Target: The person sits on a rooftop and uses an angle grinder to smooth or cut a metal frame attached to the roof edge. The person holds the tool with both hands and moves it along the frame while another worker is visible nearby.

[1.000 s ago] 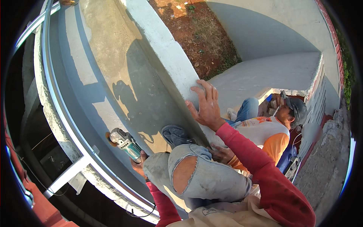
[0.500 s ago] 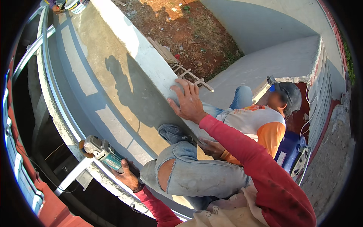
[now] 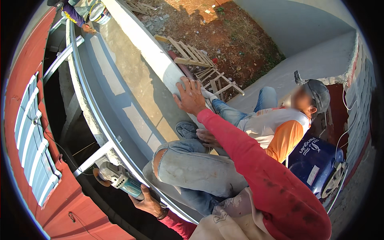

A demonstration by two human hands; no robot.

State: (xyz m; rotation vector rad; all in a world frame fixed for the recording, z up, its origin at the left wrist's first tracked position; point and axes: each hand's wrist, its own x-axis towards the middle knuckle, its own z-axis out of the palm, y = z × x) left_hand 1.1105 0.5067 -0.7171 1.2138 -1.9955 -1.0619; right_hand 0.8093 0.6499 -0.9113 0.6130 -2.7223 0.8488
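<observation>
- The angle grinder [image 3: 125, 185], with a teal barrel-shaped body, dull metal gear head and round brown disc [image 3: 101, 177], is at near left, above the dark gap beside the curved rail; whether the disc touches anything I cannot tell.
- The left hand [image 3: 149, 202] is wrapped around the grinder's rear end, fingers curled, a dark band at the wrist.
- Just beyond the gear head, a smooth, pale metal crossbar [image 3: 94, 159] meets the shiny curved metal rail [image 3: 93, 105], which runs along a rough, crumbly masonry edge [image 3: 83, 98].
- At far left and near left lie ribbed red metal roofing sheets [image 3: 74, 204].
- The right hand [image 3: 191, 97] holds nothing; its fingers are loosely spread on the pale, flat-topped parapet [image 3: 138, 38].
- The person's faded, ripped jeans [image 3: 200, 165] bend between both hands.
- To the right, a co-worker [image 3: 272, 130] in orange sleeves sits near a glossy blue tank [image 3: 304, 162].
</observation>
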